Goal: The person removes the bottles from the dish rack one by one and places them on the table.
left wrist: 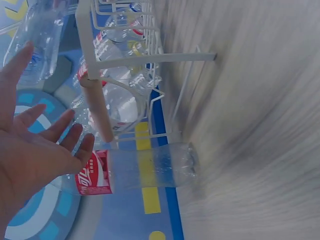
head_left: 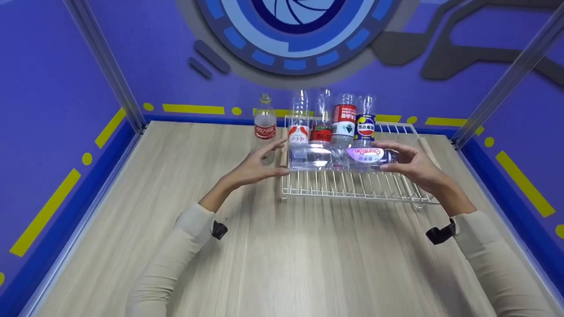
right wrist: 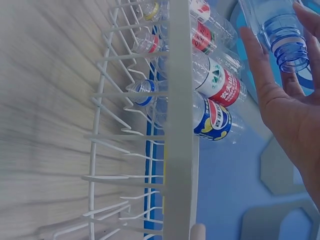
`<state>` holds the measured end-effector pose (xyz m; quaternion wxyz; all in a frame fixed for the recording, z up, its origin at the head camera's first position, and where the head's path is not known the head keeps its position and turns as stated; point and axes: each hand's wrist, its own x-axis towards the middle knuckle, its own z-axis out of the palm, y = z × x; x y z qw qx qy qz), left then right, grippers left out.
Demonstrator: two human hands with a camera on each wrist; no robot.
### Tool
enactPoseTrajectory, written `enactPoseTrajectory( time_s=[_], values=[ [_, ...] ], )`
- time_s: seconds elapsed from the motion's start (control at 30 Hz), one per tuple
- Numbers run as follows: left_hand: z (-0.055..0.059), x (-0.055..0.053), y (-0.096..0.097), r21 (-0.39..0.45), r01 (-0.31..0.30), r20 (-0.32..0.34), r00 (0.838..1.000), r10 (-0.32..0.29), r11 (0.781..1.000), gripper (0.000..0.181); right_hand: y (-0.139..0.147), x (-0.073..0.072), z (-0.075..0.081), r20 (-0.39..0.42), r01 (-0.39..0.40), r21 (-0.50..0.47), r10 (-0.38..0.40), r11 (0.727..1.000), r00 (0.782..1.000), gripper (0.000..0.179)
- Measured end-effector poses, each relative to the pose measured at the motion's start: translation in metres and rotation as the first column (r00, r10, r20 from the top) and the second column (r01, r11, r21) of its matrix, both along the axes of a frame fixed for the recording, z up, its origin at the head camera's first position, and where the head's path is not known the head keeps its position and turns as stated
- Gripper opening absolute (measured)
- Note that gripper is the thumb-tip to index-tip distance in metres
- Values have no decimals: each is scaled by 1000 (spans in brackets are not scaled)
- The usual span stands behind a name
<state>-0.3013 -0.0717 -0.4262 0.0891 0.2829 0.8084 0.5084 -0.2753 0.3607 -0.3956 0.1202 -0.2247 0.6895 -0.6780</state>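
Observation:
A clear plastic bottle with a pink-and-purple label [head_left: 363, 155] lies level above the front of a white wire rack [head_left: 326, 193]. My right hand [head_left: 416, 167] holds it at the neck end; in the right wrist view, thumb and fingers lie on both sides of the blue-tinted bottle neck [right wrist: 290, 45]. Beside the bottle's base is my left hand [head_left: 253, 167], its fingers spread and fairly straight. Whether it touches the base I cannot tell. Several empty labelled bottles, among them one with a red-and-white label [head_left: 344, 115], stand neck down in the rack behind.
A bottle with a red label [head_left: 265, 132] and yellow-green neck stands upright left of the rack. Wooden bars [left wrist: 97, 110] edge the rack's sides. The wood-grain table [head_left: 282, 255] is bounded by blue-purple panels [head_left: 145, 57].

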Motion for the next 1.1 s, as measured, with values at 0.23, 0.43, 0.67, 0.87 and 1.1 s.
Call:
enactPoseTrajectory(
  time_s=[0.23, 0.43, 0.67, 0.87, 1.1],
  values=[
    [13, 10, 7, -60, 107, -10, 994, -108, 992, 86, -5, 3, -2, -15, -29, 10, 29, 1000, 999, 57],
    [18, 16, 14, -79, 196, -70, 977, -202, 977, 74, -6, 6, -4, -34, -28, 45, 30, 999, 999, 55],
    [27, 19, 15, -110, 201, -145, 966, -215, 973, 66, -9, 6, -2, -32, -24, 36, 25, 999, 999, 53],
    [36, 18, 15, -123, 177, -179, 964, -197, 977, 67, -12, 4, 0, -42, -53, -38, 52, 998, 998, 54],
    [35, 19, 16, -100, 140, -177, 972, -157, 985, 66, -10, 5, 1, -30, -64, -76, 62, 995, 998, 56]
  ],
)
